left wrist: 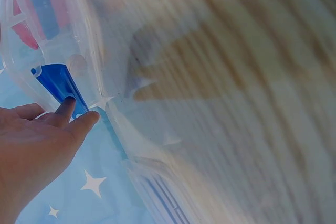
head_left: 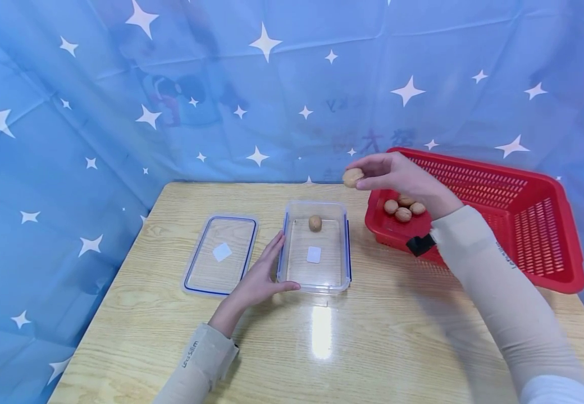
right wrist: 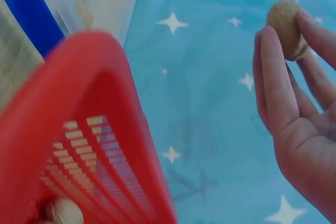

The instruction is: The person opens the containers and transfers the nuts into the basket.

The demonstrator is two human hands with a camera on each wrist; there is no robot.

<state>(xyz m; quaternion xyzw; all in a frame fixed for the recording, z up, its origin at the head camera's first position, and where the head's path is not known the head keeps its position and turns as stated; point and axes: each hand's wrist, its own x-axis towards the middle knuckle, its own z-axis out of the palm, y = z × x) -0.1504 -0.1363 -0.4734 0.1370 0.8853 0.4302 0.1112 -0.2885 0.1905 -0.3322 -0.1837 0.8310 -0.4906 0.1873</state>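
My right hand (head_left: 392, 174) pinches a walnut (head_left: 352, 178) between thumb and fingers, held up at the left end of the red basket (head_left: 550, 224). The right wrist view shows the same walnut (right wrist: 284, 29) at the fingertips. Several walnuts (head_left: 403, 214) lie in the basket's left end. A clear plastic box (head_left: 332, 264) with blue clips stands mid-table, and a single walnut (head_left: 315, 223) sits inside near its far wall. My left hand (head_left: 259, 280) rests against the box's left side, fingers spread; in the left wrist view its fingertips touch a blue clip (left wrist: 59, 83).
A clear lid (head_left: 221, 255) with a blue seal lies flat on the wooden table (head_left: 170, 336), left of the box. A blue star-patterned curtain (head_left: 221, 112) hangs behind and beside the table. The basket's raised rim stands beneath my right forearm.
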